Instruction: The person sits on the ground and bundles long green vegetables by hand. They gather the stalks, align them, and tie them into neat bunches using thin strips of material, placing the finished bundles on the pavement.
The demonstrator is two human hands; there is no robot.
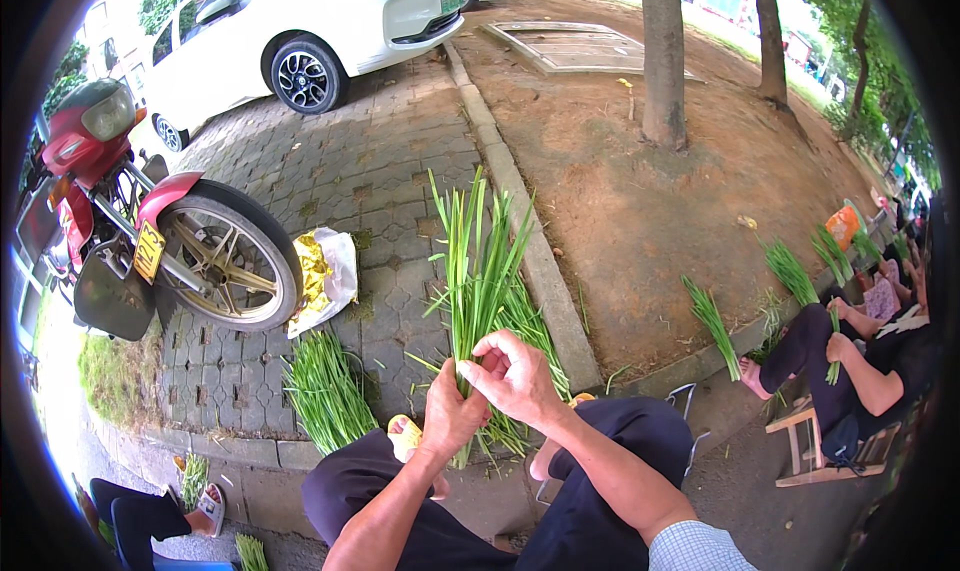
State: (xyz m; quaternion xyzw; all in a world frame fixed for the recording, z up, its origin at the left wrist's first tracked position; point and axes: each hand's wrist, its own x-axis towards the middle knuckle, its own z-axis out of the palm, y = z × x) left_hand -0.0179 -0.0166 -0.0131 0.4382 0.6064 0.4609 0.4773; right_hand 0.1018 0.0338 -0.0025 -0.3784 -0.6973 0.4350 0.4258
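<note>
A bunch of long, flat green garlic chives [470, 261] stands upright in front of my knees, its leaf ends fanning away from me. My left hand [452, 416] is wrapped round the lower part of the bunch. At the same spot, the thumb and fingers of my right hand [518, 379] are pinched together against the stalks; exactly which ones they grip is hard to see. On the paving to the left lies a pile of chives [330, 396]. More chives [535, 336] lie behind and to the right of the bunch, partly hidden by my hands.
A red motorcycle [215, 256] stands at the left beside a gold and white bag [325, 276]. A stone kerb [535, 241] separates paving from bare soil. A white car [310, 31] is parked beyond. Right, a seated person [865, 371] holds chives; another person's leg [150, 511] shows lower left.
</note>
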